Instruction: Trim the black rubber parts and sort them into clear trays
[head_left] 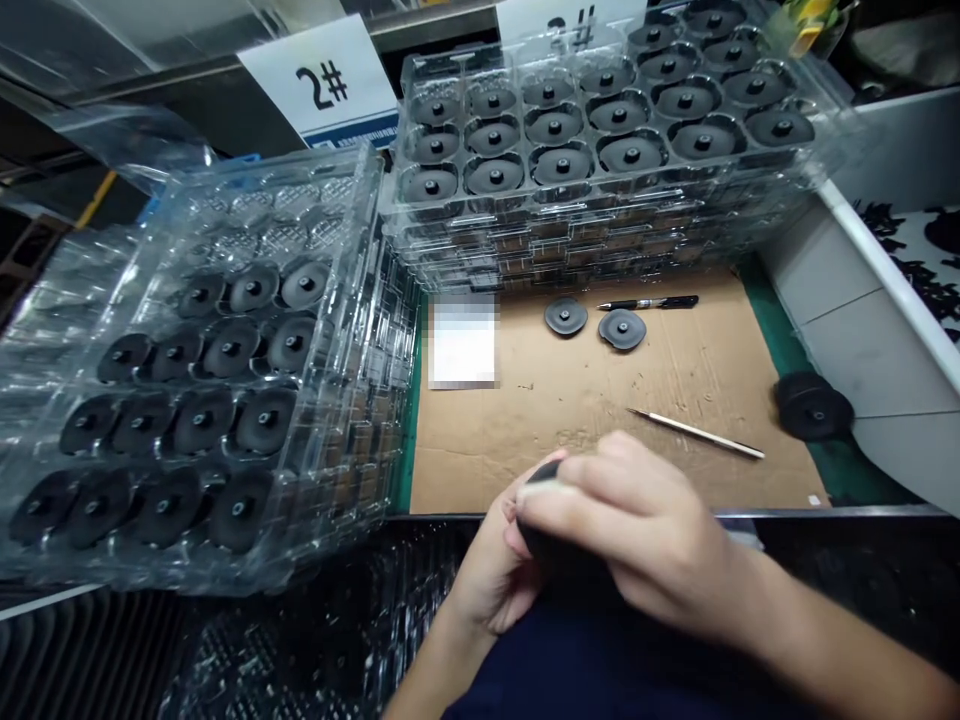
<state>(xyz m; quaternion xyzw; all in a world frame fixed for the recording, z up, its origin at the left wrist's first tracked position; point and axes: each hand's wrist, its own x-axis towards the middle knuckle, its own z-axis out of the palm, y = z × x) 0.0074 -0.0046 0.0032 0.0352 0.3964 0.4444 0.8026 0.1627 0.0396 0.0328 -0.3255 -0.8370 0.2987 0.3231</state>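
Black matte disc (541,472) sits pinched between my left hand (487,575) and right hand (637,530), both closed on it, just over flat brown cardboard (570,420); glossy clear trays (225,380) of round discs alongside.

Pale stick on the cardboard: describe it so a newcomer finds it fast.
Find the brown cardboard in the middle of the bench. Just past the right hand holding a black disc, a thin stick lies slanted on it. Unlike the black pen farther back, it is pale and much thinner.
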